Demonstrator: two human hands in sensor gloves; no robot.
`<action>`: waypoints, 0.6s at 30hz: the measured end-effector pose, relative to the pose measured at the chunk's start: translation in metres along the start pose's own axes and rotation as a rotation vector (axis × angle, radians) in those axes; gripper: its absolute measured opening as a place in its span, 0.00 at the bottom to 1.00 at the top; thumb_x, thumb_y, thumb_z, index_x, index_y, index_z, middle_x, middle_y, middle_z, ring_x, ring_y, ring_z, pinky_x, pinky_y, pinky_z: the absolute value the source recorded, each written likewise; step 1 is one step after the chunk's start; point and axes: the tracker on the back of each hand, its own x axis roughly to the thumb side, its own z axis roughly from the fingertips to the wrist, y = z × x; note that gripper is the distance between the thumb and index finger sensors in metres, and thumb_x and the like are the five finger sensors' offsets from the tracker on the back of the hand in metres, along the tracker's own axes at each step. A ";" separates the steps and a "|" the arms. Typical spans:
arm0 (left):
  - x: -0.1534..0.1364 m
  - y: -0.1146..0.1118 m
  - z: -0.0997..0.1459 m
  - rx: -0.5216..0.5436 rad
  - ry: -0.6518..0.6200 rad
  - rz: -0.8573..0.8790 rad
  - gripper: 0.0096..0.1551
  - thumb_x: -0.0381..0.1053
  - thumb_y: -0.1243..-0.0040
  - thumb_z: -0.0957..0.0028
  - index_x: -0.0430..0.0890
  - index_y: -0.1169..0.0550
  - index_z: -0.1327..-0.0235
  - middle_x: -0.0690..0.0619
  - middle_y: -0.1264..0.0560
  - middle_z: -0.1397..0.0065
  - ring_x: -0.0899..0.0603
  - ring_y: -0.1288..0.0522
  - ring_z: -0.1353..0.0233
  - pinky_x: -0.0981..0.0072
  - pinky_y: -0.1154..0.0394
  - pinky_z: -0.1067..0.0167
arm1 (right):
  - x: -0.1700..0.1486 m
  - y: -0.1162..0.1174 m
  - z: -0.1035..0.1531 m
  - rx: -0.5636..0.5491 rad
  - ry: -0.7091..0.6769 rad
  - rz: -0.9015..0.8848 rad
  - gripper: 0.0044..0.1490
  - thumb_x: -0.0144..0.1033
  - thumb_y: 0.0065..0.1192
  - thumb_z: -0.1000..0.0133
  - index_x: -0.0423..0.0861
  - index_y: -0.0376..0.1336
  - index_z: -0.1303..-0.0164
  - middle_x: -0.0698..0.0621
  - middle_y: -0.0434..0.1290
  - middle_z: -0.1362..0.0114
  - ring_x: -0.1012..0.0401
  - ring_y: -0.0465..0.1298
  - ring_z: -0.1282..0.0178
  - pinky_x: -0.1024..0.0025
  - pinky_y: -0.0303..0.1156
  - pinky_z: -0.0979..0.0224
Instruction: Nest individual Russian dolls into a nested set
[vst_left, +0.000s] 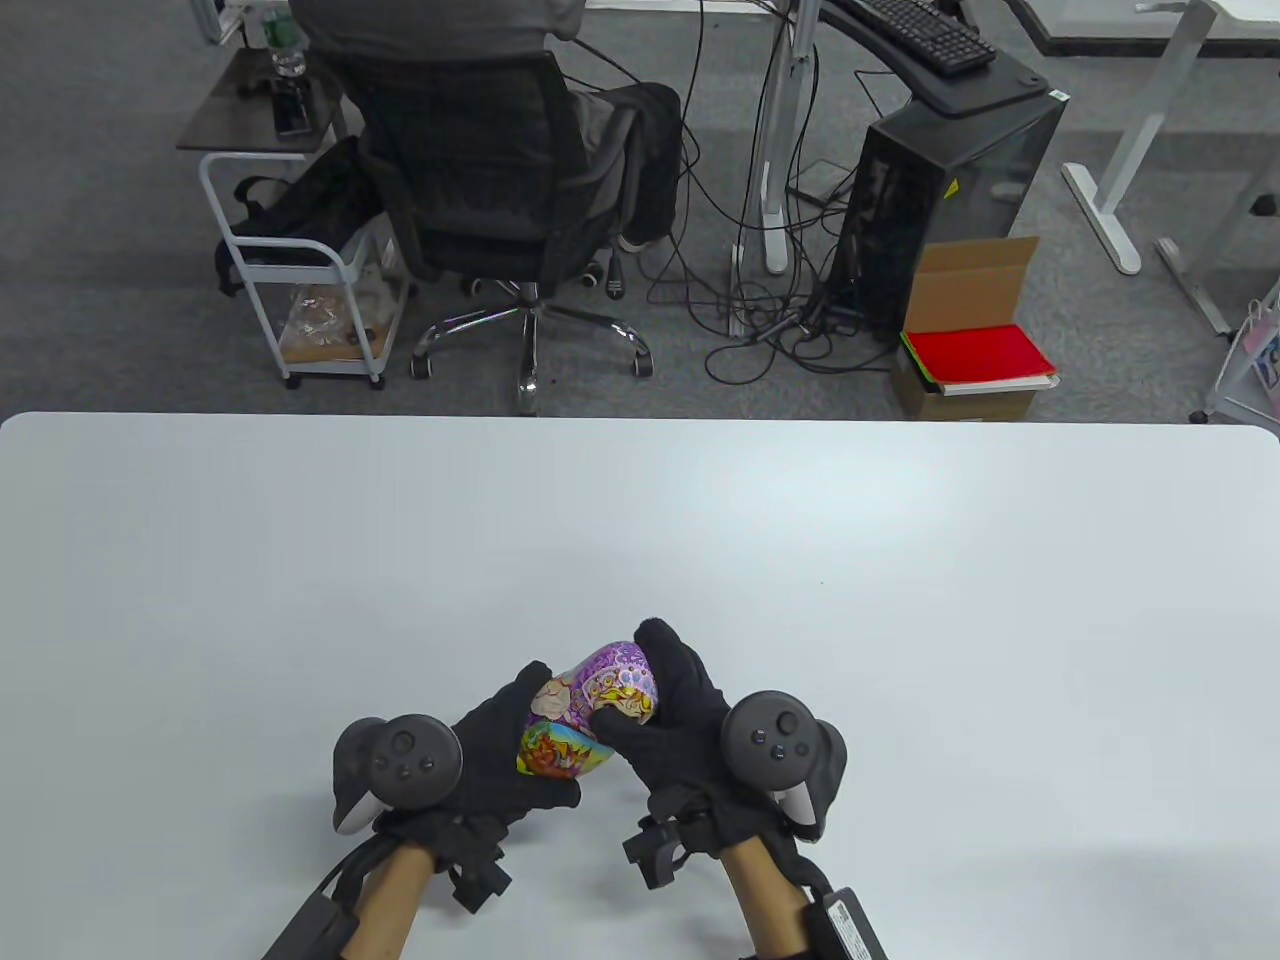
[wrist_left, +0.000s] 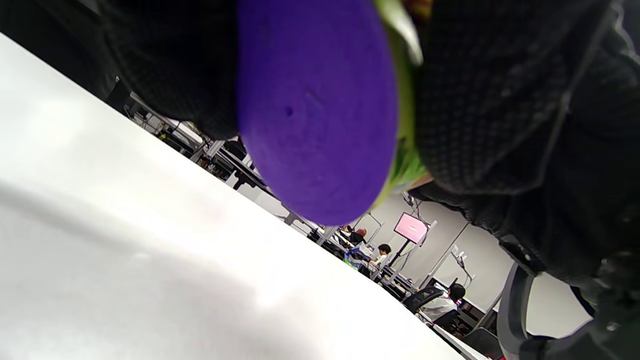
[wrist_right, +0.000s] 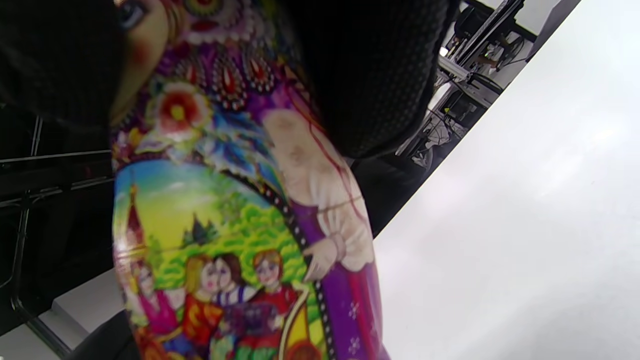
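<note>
One large painted Russian doll (vst_left: 585, 712), purple with a bright picture on its belly, is held between both hands just above the white table (vst_left: 640, 520) near its front edge. My left hand (vst_left: 500, 745) grips its lower half, and the purple felt base (wrist_left: 315, 110) fills the left wrist view. My right hand (vst_left: 665, 700) grips its head end. The right wrist view shows the doll's painted front (wrist_right: 235, 215) with my gloved fingers (wrist_right: 365, 75) wrapped over its top. The two halves look joined. No other dolls show.
Beyond the table's far edge are an office chair (vst_left: 480, 200) with a seated person, a white cart (vst_left: 310, 290), a computer tower (vst_left: 940, 200) and a cardboard box (vst_left: 975, 345).
</note>
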 end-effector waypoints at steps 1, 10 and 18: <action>-0.001 -0.004 -0.001 -0.022 0.016 0.020 0.68 0.61 0.22 0.61 0.31 0.43 0.16 0.33 0.33 0.20 0.25 0.27 0.28 0.37 0.25 0.35 | 0.002 0.002 0.000 0.004 0.017 0.007 0.62 0.62 0.72 0.60 0.50 0.46 0.22 0.46 0.59 0.20 0.49 0.77 0.29 0.57 0.80 0.34; -0.005 -0.013 -0.004 -0.150 0.038 -0.231 0.71 0.68 0.38 0.49 0.33 0.61 0.14 0.31 0.49 0.13 0.22 0.50 0.19 0.21 0.47 0.34 | 0.000 -0.002 -0.013 0.003 -0.030 0.488 0.60 0.56 0.77 0.60 0.49 0.49 0.23 0.47 0.61 0.20 0.46 0.76 0.28 0.50 0.79 0.33; -0.018 -0.005 -0.003 -0.134 0.078 -0.199 0.69 0.70 0.42 0.48 0.35 0.61 0.13 0.30 0.53 0.12 0.21 0.57 0.19 0.19 0.55 0.35 | -0.021 0.003 -0.027 -0.044 0.042 0.586 0.61 0.56 0.74 0.58 0.54 0.44 0.21 0.52 0.55 0.15 0.52 0.71 0.19 0.50 0.73 0.24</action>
